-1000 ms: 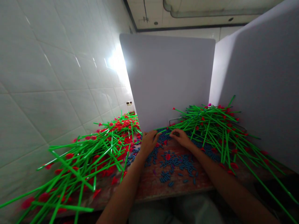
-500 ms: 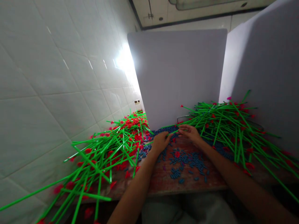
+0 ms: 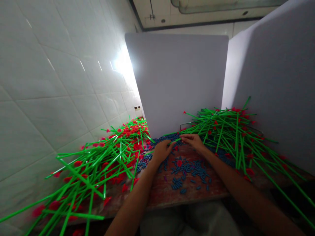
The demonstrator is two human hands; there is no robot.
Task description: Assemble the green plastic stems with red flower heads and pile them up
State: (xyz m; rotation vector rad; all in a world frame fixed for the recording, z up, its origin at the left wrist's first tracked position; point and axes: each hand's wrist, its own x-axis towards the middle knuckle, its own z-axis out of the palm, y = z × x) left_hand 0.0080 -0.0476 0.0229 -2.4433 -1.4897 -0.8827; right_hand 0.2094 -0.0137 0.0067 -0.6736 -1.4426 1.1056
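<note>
My left hand (image 3: pixel 162 151) is closed around a thin green plastic stick (image 3: pixel 175 141), which points to the right above the tabletop. The fingertips of my right hand (image 3: pixel 193 141) are pinched together at that stick's right end; whether a small piece is also between them is hidden. Small blue plug-like pieces (image 3: pixel 194 168) are scattered on the table below and between my forearms, and more of them (image 3: pixel 172 137) lie behind my hands. A small red piece (image 3: pixel 179 162) rests among the nearer ones.
On the left, a heap of green sticks with red cup-shaped ends (image 3: pixel 118 147) lies along the tiled wall (image 3: pixel 49 124). Another heap of green sticks (image 3: pixel 226 127) is on the right, some overhanging the front edge of the worn reddish table (image 3: pixel 162 193). Grey panels (image 3: pixel 179 82) stand behind.
The view has turned slightly to the right, so everything sits further left. My right fingertips have drawn closer together at the stick's end. My left hand keeps its hold.
</note>
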